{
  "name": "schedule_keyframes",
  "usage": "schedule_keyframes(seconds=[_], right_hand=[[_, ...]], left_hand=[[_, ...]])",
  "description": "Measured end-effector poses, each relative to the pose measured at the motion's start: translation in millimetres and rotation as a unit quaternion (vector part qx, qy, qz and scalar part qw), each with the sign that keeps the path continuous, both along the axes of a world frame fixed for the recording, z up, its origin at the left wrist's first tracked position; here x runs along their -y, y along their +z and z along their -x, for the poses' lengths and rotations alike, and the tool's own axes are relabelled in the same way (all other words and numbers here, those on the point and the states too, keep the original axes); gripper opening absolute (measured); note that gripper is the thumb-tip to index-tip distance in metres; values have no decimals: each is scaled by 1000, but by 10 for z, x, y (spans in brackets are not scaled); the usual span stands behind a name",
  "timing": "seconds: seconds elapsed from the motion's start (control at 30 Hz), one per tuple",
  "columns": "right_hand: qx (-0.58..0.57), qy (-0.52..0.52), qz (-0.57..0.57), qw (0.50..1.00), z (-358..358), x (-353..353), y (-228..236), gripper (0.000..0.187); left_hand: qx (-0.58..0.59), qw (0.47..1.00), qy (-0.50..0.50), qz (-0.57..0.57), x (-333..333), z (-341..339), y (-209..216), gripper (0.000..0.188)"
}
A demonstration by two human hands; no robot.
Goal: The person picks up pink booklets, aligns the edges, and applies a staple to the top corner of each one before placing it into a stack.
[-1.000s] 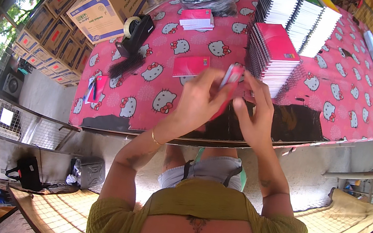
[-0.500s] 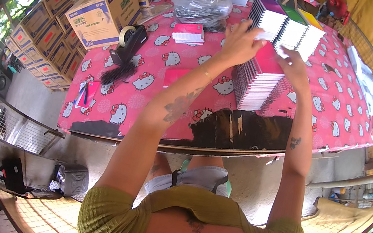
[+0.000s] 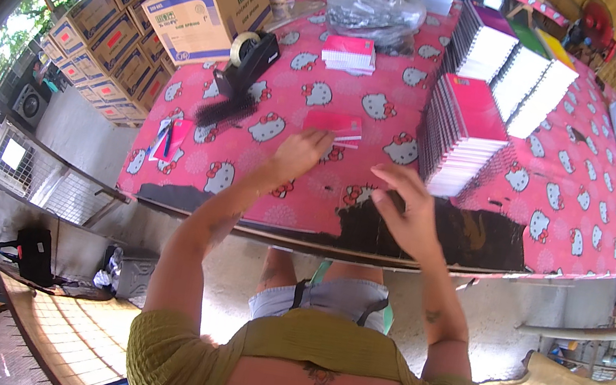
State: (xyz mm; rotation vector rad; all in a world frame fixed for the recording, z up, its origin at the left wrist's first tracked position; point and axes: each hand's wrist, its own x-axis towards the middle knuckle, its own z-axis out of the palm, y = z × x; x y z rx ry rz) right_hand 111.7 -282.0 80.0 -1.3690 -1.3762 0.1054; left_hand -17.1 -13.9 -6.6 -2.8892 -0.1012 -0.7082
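A small pink notebook (image 3: pixel 334 122) lies on the table in front of me. At its near edge, my left hand (image 3: pixel 300 153) has its fingers curled together on it; the fingertips are partly hidden. My right hand (image 3: pixel 408 212) hovers over the near part of the table, thumb and fingers apart, holding nothing. Beyond it on the right rises a tall stack of pink spiral notebooks (image 3: pixel 474 131). Behind that stand stacks with purple (image 3: pixel 493 19), green (image 3: pixel 529 39) and yellow (image 3: pixel 557 50) covers. A low pile of small pink notebooks (image 3: pixel 349 53) sits farther back.
On the left are a black tape dispenser (image 3: pixel 251 63), a bundle of black spiral binding coils (image 3: pixel 225 109) and a pen (image 3: pixel 166 139) on a pink cover. A large carton (image 3: pixel 213 7) and a clear plastic bag (image 3: pixel 370 5) stand behind. The tablecloth is torn along the near edge (image 3: pixel 433 231).
Both hands have come back from the tall pink stack toward me. My left hand has moved down to the small pink notebook; my right hand has left the stack's top.
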Motion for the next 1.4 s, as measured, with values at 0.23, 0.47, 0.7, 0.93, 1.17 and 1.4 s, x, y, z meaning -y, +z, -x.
schedule_keyframes(seconds=[0.23, 0.47, 0.7, 0.93, 1.17, 1.4], right_hand=[[-96, -70, 92, 989, -70, -217, -837, 36], [-249, -22, 75, 965, 10, -153, -860, 34], [-244, 48, 121, 961, -52, -166, -959, 28], [-235, 60, 111, 964, -37, -190, -950, 29], [-231, 41, 122, 964, -16, -209, -970, 29], [-241, 52, 128, 961, -34, -231, -962, 28]], left_hand=[[42, 984, -124, 121, 605, 23, 417, 27], [53, 943, 330, -6, -1395, 1277, -101, 15], [128, 953, 274, -33, -1019, 1099, -178, 23], [180, 957, 228, 23, -722, 1001, 65, 35], [168, 916, 52, 361, 655, 598, 401, 25], [183, 893, 70, 405, 797, 570, 327, 18]])
